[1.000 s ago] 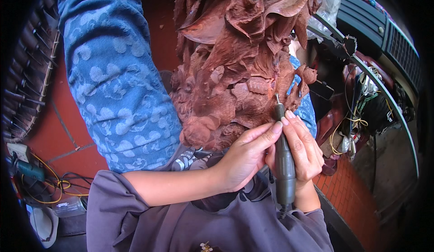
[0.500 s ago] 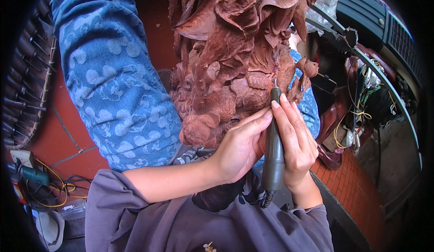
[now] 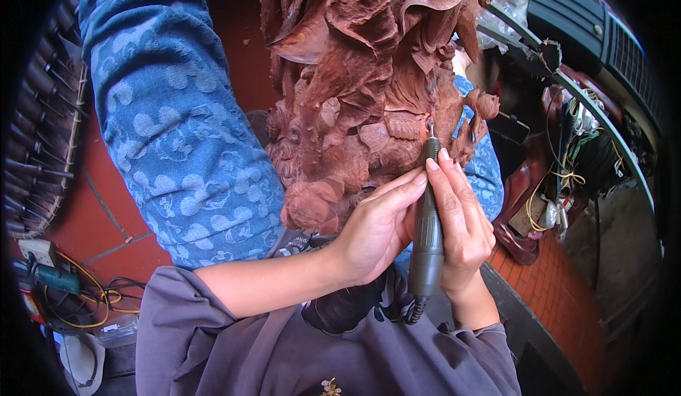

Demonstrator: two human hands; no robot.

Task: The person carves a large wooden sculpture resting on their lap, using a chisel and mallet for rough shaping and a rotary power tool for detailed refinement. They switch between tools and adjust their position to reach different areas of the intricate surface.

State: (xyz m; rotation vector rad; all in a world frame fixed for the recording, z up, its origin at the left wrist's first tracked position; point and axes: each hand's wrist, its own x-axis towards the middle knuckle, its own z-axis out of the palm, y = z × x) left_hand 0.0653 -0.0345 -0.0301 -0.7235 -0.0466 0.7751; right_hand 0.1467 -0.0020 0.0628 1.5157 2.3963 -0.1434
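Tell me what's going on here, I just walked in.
A person has a reddish-brown carved piece between their blue-trousered legs and is holding a dark, pen-shaped corded tool with both hands. The left hand steadies it from the left, and the right hand grips it from the right. Its thin metal tip is at the carving's surface, near its right side; whether it is spinning can't be seen. A rack of hand tools stands off to the left.
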